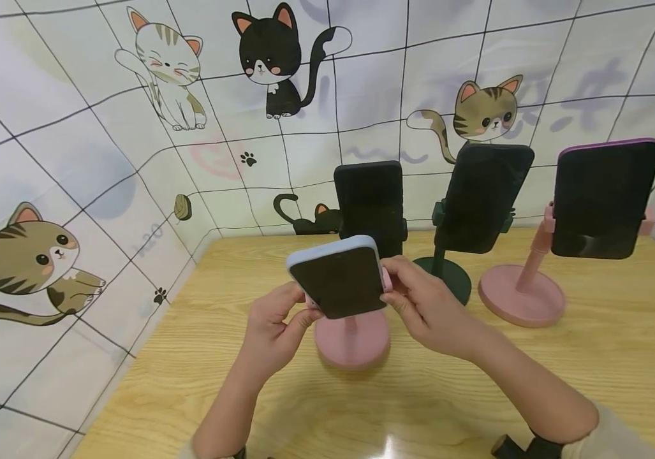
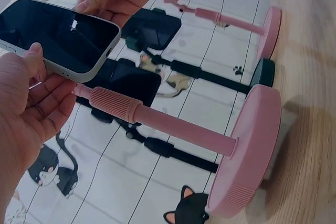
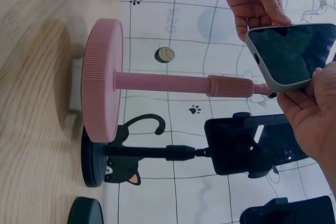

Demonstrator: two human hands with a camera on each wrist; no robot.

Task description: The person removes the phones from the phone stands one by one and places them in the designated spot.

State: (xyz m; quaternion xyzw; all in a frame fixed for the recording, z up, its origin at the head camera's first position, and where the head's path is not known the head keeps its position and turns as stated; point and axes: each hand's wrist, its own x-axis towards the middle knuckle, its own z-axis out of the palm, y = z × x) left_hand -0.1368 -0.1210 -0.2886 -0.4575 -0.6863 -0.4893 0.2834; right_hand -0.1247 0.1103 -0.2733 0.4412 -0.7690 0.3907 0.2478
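Observation:
A phone (image 1: 344,280) in a pale blue case sits on a pink phone stand (image 1: 353,347), screen tilted up. At the phone's left edge, my left hand (image 1: 274,331) pinches the stand's pink side clamp between thumb and fingers. The right hand (image 1: 433,309) does likewise at the clamp on the opposite edge. Both wrist views show the stand's ridged collar (image 2: 113,103) and slim pole (image 3: 160,83) below the phone. Fingers hide most of the clamps there.
Behind stand a black phone (image 1: 370,204) on a dark stand, another on a green stand (image 1: 448,280), and a purple-edged phone (image 1: 605,201) on a second pink stand (image 1: 522,296). A cat-print backdrop (image 1: 293,153) rises along the wooden table (image 1: 189,382).

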